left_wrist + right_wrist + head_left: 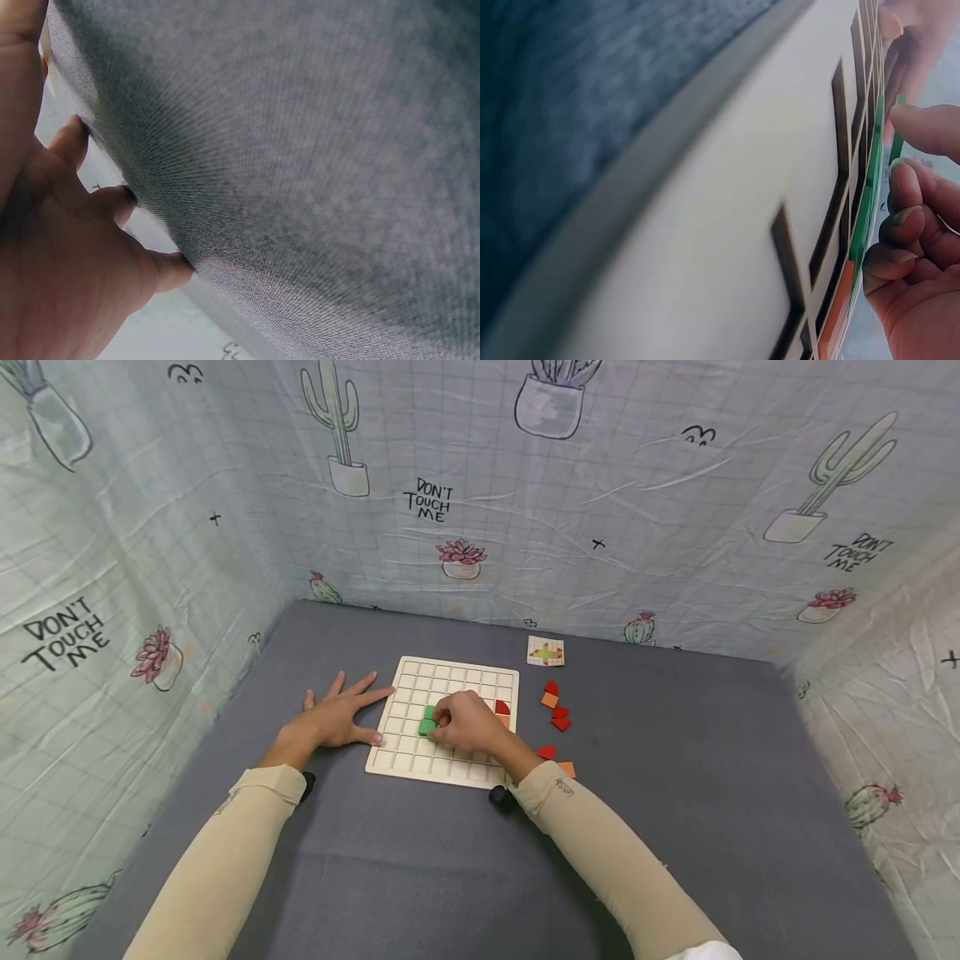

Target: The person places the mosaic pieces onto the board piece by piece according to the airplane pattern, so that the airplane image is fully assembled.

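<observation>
A pale gridded board [397,762] lies on the grey table. My left hand [337,718] is spread flat at its left side, with thumb and index finger touching the board's edge. Over the middle of the board, my right hand [468,722] pinches a thin green tile [898,135] between thumb and index finger, its other fingers curled. Green tiles [427,727] sit in the grid beside the fingertips. A red quarter-round piece [502,707] and an orange piece [505,721] lie near the board's right edge. My right hand and forearm hide part of the grid.
Several loose pieces lie right of the board, among them a red piece [560,724], an orange square [550,700] and another orange piece [567,769] by my right forearm. A small pattern card [546,652] lies behind them. Printed cloth [495,510] hangs around the table.
</observation>
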### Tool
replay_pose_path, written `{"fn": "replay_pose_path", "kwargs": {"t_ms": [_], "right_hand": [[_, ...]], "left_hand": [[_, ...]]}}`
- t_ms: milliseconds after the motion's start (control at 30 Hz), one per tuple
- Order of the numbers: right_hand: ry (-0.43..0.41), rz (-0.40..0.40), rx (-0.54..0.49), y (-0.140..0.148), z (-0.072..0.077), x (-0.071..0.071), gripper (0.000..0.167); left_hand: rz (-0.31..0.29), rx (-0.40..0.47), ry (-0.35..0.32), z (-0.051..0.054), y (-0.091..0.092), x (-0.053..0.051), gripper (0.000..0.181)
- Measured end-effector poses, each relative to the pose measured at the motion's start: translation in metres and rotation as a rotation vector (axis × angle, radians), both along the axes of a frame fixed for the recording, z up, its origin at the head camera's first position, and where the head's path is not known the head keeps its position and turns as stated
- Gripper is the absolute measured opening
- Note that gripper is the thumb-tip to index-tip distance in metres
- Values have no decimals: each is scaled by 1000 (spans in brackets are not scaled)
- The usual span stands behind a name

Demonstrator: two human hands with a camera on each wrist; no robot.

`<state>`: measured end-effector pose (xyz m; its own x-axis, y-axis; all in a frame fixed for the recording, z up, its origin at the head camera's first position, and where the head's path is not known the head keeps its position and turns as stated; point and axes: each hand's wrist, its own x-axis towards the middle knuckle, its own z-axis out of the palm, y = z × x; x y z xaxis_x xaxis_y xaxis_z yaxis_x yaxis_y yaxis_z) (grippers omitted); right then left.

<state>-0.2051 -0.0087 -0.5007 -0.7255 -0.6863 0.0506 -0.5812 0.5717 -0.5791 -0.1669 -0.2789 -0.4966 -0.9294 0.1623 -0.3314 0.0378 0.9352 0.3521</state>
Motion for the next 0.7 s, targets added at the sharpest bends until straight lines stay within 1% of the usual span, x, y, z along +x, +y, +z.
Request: {"fn": "replay_pose_path", "kwargs": {"t_ms": [267,500,700], "right_hand": [[18,-9,4,-7,1,1,13],[22,-10,-7,-13,-3,1,11],[49,-9,5,-17,-3,1,13]], "left_hand": [[-2,0,6,1,0,1,102],[-1,-11,20,-1,-1,2,101],[-5,-6,19,0,0,2,101]]}}
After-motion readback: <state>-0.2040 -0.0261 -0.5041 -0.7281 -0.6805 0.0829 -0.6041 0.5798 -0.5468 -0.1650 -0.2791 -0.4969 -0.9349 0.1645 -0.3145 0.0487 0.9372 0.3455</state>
